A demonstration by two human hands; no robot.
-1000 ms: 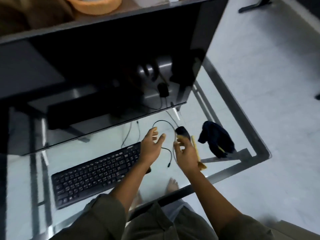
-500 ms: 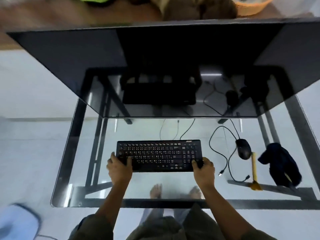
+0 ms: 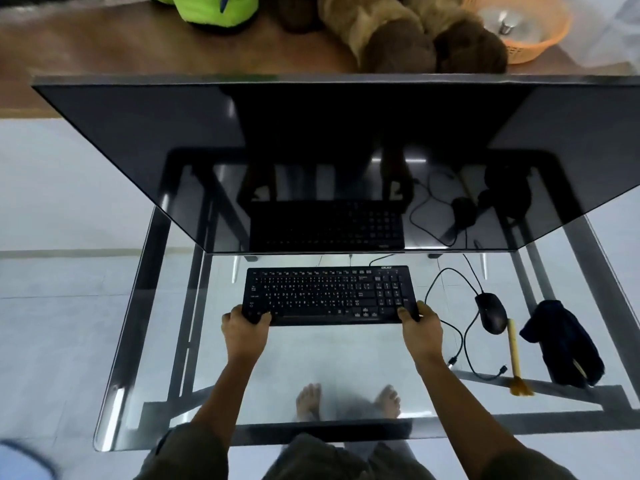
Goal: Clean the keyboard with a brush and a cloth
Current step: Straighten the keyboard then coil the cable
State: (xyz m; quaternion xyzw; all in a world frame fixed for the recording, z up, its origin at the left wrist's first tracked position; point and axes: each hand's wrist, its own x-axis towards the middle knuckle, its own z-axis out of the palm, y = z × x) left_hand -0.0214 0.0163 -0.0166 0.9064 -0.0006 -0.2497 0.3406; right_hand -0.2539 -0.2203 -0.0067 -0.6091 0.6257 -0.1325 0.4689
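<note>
We have the keyboard (image 3: 327, 294) gripped at both near corners: left hand (image 3: 246, 329) curled over the near-left corner, right hand (image 3: 420, 325) curled over the near-right, thumbs on top, fingers wrapped under the edge as far as we can tell. It sits flat on the glass bench (image 3: 145, 341), roughly centred, just in front of the monitor (image 3: 311, 150).

Brush (image 3: 515, 355) and cloth (image 3: 562, 341) lie untouched toward the bench's right edge, brush just beside the mouse (image 3: 490, 311), cloth crumpled right of it. So cleaning hasn't started; we read this step as squaring up or pulling the keyboard into working position.

To do it well:
- Move both hands together, keep the board parallel to the near edge; glass is slick, it'll skate.
- Watch the cable (image 3: 446, 299) looping off the right side; its plug end lies loose near the right wrist. Don't drag it into the mouse.
- Leave clearance from the monitor's lower edge so the brush can sweep the top key row.
- Keep thumbs off the keys where possible; less grime pushed in.
- Stop short of the near edge so debris lands on the bench.

Next likely reach: right hand to the brush.
</note>
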